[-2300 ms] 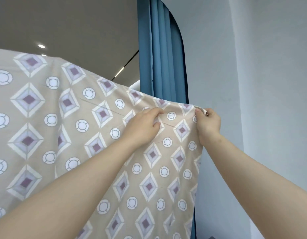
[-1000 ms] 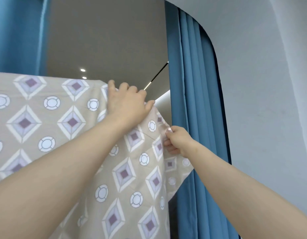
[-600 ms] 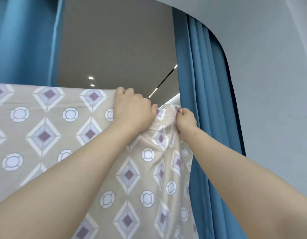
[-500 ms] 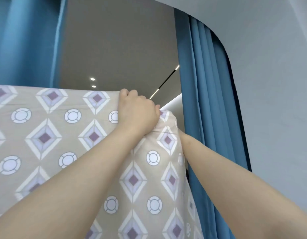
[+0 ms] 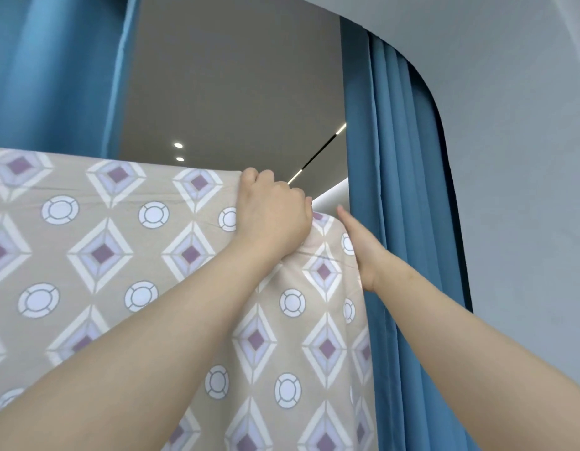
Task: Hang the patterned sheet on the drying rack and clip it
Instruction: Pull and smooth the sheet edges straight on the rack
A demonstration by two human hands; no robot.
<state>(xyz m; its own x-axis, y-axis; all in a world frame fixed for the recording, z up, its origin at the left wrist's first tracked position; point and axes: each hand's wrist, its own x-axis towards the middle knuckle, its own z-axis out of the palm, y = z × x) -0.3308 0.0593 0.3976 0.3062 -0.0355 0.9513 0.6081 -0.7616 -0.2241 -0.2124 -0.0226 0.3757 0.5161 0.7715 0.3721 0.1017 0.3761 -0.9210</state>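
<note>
Patterned sheet (image 5: 103, 255), beige with purple-centred diamonds and white rings, hangs draped across the left and centre of the head view. Its top edge runs level from the left border to the left hand (image 5: 272, 213), then rounds down into a corner on the right. Whatever carries the top fold is covered by fabric, so the support cannot be made out. The left hand sits on the top edge close to that right corner, knuckles up, fingers curled over the edge and gripping the cloth. The fabric puckers a little just below its wrist. The right hand (image 5: 360, 249) is at the sheet's right side edge, just below the corner and just beside the left hand, with a strip of sheet showing between them. Its thumb points up along the edge. Its other fingers are behind the fabric, so I cannot tell whether they are flat or holding the cloth. Both bare forearms reach up from the bottom of the view. A blue curtain (image 5: 402, 190) hangs right behind the sheet's right edge, and a second blue curtain (image 5: 54, 76) is top left above the sheet. Between them is grey ceiling (image 5: 233, 92) with two small round spotlights (image 5: 178, 145) and a thin light strip. A pale wall (image 5: 516, 174) fills the far right.
</note>
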